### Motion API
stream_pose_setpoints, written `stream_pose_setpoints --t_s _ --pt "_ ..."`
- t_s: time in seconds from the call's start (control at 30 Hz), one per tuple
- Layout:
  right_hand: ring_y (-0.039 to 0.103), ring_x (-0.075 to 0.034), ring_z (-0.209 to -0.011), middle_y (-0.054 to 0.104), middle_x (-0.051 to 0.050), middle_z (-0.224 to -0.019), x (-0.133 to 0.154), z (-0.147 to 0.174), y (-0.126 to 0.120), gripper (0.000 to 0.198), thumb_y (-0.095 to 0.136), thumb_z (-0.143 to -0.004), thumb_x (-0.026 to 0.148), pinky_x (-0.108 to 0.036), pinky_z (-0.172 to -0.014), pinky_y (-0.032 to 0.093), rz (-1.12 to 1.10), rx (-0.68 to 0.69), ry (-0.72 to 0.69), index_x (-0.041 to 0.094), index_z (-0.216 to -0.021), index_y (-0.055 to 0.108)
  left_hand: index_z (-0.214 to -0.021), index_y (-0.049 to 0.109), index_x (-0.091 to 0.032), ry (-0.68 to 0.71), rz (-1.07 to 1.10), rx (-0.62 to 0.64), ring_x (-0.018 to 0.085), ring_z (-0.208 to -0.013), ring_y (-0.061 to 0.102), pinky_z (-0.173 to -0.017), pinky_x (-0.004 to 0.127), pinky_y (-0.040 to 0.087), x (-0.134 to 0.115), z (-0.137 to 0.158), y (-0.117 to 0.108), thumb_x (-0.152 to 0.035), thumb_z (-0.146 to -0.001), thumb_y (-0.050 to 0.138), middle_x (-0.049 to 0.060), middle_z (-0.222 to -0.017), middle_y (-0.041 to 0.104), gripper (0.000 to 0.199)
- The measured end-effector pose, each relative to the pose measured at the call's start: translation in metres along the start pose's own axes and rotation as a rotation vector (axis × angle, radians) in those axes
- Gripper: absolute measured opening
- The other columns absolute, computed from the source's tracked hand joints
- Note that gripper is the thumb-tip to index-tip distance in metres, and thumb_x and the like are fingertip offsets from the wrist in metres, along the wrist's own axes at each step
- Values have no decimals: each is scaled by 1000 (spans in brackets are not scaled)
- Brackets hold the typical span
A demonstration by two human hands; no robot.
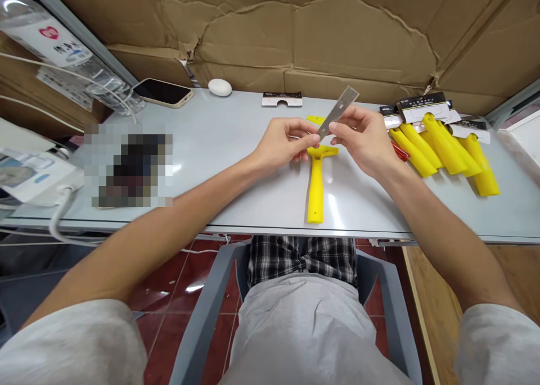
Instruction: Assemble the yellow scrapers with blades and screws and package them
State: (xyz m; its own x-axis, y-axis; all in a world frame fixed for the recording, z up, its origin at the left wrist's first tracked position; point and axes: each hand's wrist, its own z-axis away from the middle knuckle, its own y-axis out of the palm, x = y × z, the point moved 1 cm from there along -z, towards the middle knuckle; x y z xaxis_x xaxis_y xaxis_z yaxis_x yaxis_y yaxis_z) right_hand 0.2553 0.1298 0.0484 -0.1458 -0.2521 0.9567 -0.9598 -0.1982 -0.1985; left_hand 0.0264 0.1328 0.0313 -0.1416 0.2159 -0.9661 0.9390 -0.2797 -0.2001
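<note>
A flat metal scraper blade with holes along it is held slanting above the table, its upper end pointing away to the right. My left hand pinches the lower end between thumb and fingers. My right hand grips the blade's right side near its middle, fingers curled. Beneath my hands a yellow scraper handle lies on the table, its wide head away from me and partly covered by my left fingers. Just behind it shows a small yellow piece, mostly hidden by the hand and blade.
Several yellow handles with black-and-white cards lie at the right, a red object beside them. At the back are another card, a white oval object and a phone. A water bottle leans at the left.
</note>
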Motion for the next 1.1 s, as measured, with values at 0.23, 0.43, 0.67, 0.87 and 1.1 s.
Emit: stream_pose_setpoints --t_s 0.23,0.43,0.67,0.87,1.1 --pt "80 -24 -116 78 -10 -130 -1 -7 -22 63 93 -96 78 -36 -85 72 -16 -87 36 28 -129 75 -95 81 -21 -26 -83 -71 18 -78 78 -63 29 62 3 -13 -27 -42 -98 101 7 -95 84 30" --pt "79 -21 -103 77 -10 -113 -6 -12 -27 53 99 -94 66 -38 -85 74 34 -107 -14 23 -118 79 -118 80 -24 -61 -106 -93 20 -83 81 -71 33 68 17 -21 -39 -34 -102 95 7 -99 83 25" --pt "76 -19 -88 77 -6 -95 -12 -11 -32 41 101 -92 42 -39 -84 75 128 -37 35 22 -123 82 -121 87 -22 104 -164 -68 22 -95 80 -87 38 70 27 -30 -52 -28 -93 97 8 -107 83 31" --pt "75 -18 -82 77 -5 -91 -14 -13 -37 40 103 -88 39 -39 -82 74 154 -3 68 21 -117 82 -129 89 -22 179 -315 -48 26 -107 81 -102 44 70 32 -35 -56 -24 -83 97 8 -115 85 46" --pt "73 -16 -76 78 -6 -89 -9 -10 -42 45 110 -81 40 -34 -75 70 221 74 116 19 -111 84 -132 88 -21 209 -400 -19 25 -104 80 -98 41 69 33 -34 -56 -30 -87 92 8 -111 85 46"
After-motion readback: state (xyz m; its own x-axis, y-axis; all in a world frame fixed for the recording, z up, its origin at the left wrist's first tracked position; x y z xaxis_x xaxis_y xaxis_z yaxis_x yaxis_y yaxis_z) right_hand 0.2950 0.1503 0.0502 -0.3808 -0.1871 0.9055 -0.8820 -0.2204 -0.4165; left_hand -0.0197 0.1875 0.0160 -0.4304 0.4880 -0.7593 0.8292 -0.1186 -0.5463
